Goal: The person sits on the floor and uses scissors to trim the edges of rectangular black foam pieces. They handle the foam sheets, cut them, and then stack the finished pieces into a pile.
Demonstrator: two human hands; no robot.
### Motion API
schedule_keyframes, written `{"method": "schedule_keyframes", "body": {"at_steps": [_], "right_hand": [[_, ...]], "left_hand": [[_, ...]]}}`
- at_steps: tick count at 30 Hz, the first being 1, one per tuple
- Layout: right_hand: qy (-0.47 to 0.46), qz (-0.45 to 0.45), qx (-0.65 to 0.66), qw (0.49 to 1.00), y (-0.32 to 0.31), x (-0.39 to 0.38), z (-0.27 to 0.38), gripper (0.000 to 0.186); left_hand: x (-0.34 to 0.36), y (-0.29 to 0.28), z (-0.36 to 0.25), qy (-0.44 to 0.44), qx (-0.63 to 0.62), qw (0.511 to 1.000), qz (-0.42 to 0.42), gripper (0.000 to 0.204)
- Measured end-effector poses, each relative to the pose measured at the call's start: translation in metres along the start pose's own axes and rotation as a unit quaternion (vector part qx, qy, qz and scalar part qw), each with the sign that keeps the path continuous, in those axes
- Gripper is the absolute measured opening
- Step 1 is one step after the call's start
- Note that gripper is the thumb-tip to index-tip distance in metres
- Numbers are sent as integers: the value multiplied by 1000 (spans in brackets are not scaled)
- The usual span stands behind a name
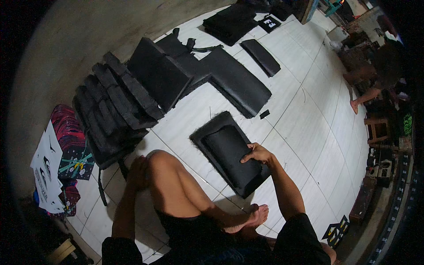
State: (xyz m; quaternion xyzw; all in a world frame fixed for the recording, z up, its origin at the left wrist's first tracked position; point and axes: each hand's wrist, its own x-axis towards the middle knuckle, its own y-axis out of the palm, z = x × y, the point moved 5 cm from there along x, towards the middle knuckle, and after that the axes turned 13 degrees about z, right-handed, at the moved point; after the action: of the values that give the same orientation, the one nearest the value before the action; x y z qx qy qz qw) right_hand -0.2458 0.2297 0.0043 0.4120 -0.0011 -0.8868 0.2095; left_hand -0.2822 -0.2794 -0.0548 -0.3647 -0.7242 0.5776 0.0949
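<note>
A black fabric panel [225,143] with a raised, padded-looking rectangle on it lies tilted before my bent knee, its edges frayed. My right hand [258,154] grips its right side, thumb on the upper face. My left hand [138,172] is in shadow beside my left knee, close to the pile of black padded fabric pieces [110,101]; its fingers are too dark to make out. Thin black straps [101,187] hang from that pile to the floor.
Large black sheets [238,79] and a narrow black strip [261,57] lie ahead on white tiles [304,128]. Printed white sheets [47,163] rest on patterned fabric [68,132] at left. Another person's leg [366,97] and a small stool [377,130] are at right.
</note>
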Motion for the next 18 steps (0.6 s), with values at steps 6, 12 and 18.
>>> {"method": "schedule_keyframes", "body": {"at_steps": [6,12,18], "right_hand": [[14,45,-12,999,-7,-8,-5,50],[0,22,-108,994,-3,-24,5,64],[-127,-365,-441,810,20,-88,37,54]], "left_hand": [[1,-18,-9,53,-8,997,-48,70],[7,-27,-13,-2,-16,1000,-10,66],[14,-53,-42,-62,-106,981,148,64]]}}
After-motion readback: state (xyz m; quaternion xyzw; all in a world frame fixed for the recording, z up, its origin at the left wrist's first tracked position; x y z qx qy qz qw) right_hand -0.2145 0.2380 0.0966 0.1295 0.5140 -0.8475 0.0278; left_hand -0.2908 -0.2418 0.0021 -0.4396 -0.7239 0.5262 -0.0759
